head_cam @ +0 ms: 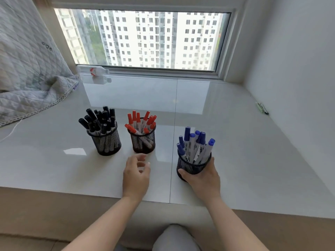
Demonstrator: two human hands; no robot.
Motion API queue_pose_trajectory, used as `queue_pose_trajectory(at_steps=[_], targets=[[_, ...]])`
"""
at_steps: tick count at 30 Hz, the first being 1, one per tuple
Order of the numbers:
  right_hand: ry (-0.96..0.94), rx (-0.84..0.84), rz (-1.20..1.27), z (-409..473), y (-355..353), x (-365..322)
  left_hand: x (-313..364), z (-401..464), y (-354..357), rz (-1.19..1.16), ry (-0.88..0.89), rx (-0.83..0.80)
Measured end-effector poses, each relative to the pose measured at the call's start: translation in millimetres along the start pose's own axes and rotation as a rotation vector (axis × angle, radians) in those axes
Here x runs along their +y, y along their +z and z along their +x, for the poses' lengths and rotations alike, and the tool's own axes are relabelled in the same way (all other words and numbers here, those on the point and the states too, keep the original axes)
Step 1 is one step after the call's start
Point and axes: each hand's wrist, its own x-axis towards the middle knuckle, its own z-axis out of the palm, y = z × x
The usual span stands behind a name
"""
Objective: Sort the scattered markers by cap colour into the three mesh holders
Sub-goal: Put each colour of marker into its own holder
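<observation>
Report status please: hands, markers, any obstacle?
Left hand open, empty. Right hand grips blue-marker holder. Black, red markers sorted. Nothing blocking.

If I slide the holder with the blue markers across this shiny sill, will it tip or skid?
The blue-marker holder would probably skid easily, since the sill looks glossy. It may be top-heavy: the blue markers stand well above its rim. The right hand holds it low, which should steady it.

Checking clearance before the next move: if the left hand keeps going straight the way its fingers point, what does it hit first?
Most likely the holder of red markers, directly ahead of the left hand; the gap looks small, though depth is uncertain.
</observation>
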Motion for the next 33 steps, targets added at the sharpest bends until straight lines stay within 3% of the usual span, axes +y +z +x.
queue_pose_trajectory(at_steps=[9, 12, 18, 25, 33], targets=[[-0.007, -0.083, 0.000, -21.4, -10.9, 0.6, 70.5, -8.7, 7.7, -0.080, 0.159, -0.140], [-0.035, -0.110, 0.039, -23.5, -29.5, 5.1, 91.4, 0.3, 7.5, 0.017, 0.236, -0.173], [-0.166, 0.037, 0.062, 0.9, -69.8, -19.7, 125.5, 19.7, 19.8, 0.311, 0.399, -0.315], [-0.202, -0.117, -0.246, 23.0, -78.4, -38.9, 132.1, 27.5, 37.0, 0.587, 0.460, -0.333], [-0.277, -0.175, -0.271, 29.8, -78.2, -45.6, 136.3, 25.9, 42.0, 0.696, 0.563, -0.349]])
